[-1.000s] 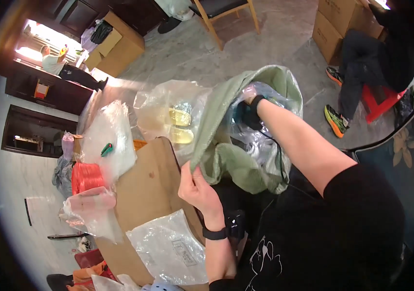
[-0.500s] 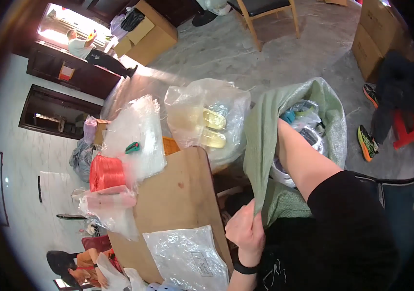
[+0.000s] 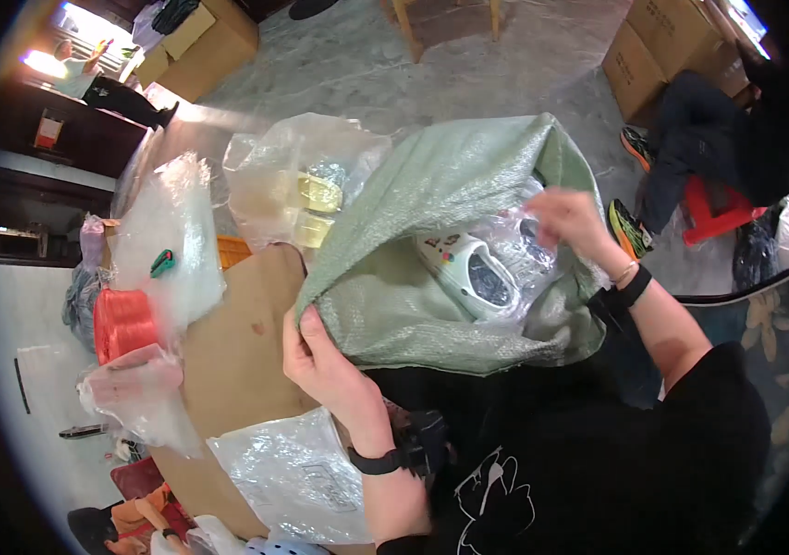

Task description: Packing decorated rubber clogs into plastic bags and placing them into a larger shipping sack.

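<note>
A green woven sack (image 3: 394, 194) lies with its mouth gaping toward me. Its near left rim is pinched in my left hand (image 3: 334, 370), thumb on top of the cloth. Inside the sack rests a white clog (image 3: 470, 276) with small coloured charms, next to a clear plastic bag (image 3: 528, 268). At the sack's right side my right hand (image 3: 572, 225) is over the opening, its fingers bent beside the clear plastic. Motion blurs them, so I cannot tell whether they grip it.
On my left a brown cardboard-topped table (image 3: 246, 342) carries a clear plastic packet (image 3: 297, 476), red twine (image 3: 126, 324) and plastic sheets (image 3: 172, 240). Yellow slippers (image 3: 318, 194) sit in a clear bag beyond. Someone in sports shoes (image 3: 630, 227) sits at right beside cartons (image 3: 662, 51).
My right hand has come up out of the sack to its mouth. My left hand has drawn the rim left, widening the opening so the white clog shows. The view has shifted right.
</note>
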`<state>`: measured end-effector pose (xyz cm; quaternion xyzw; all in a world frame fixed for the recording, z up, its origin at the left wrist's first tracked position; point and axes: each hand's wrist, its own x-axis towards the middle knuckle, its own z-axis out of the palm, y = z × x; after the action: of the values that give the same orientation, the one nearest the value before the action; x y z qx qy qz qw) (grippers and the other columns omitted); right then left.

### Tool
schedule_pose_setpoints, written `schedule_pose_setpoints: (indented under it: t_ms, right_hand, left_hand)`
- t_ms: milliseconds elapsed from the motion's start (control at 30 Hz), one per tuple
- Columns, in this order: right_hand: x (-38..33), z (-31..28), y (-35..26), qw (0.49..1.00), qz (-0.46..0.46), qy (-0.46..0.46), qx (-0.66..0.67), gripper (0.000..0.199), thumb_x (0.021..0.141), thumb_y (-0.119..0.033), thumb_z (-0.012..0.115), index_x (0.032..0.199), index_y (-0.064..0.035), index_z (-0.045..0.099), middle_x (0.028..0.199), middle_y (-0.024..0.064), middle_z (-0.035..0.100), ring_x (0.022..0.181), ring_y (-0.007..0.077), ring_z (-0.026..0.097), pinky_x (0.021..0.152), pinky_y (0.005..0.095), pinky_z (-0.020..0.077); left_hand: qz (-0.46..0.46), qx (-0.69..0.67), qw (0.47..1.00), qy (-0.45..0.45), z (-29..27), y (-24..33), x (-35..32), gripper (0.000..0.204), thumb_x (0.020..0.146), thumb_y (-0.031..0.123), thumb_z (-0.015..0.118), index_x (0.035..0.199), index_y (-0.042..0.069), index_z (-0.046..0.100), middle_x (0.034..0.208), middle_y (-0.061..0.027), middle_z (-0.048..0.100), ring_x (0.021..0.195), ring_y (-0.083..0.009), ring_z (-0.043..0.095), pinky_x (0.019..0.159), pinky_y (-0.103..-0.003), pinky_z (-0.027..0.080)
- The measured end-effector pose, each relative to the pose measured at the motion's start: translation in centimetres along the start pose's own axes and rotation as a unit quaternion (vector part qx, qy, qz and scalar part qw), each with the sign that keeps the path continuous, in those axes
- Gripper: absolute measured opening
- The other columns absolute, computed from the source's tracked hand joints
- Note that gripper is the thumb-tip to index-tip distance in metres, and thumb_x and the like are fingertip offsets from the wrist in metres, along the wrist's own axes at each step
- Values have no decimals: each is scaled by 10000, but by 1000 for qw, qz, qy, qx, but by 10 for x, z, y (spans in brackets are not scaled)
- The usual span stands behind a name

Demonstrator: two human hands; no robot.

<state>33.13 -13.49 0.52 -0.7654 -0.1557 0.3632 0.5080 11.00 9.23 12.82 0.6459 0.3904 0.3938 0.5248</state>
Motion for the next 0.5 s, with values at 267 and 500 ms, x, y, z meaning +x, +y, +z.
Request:
schedule_pose_setpoints:
  t_ms: [267, 500]
  right_hand:
    - [122, -73, 176, 911, 16, 301, -283, 433, 854, -372, 662, 1119, -33, 613, 1088, 270, 643, 1095, 414, 595, 932, 499, 462]
    - [78, -170, 92, 890, -115, 441, 5, 208, 928, -185, 522, 930, 7, 604, 784, 70, 607, 765, 153, 583, 659, 356, 454]
  left_hand:
    - [-41, -107, 992, -44, 9, 0, -4, 232, 983, 137, 534, 1162, -9, 559, 1065, -69, 612, 966, -143, 568, 874, -291, 462]
    - [-7, -103, 995, -12, -10, -7, 32, 323, 973, 127, 546, 1281, 39, 505, 1166, -79, 543, 1039, -149, 522, 909, -296, 434]
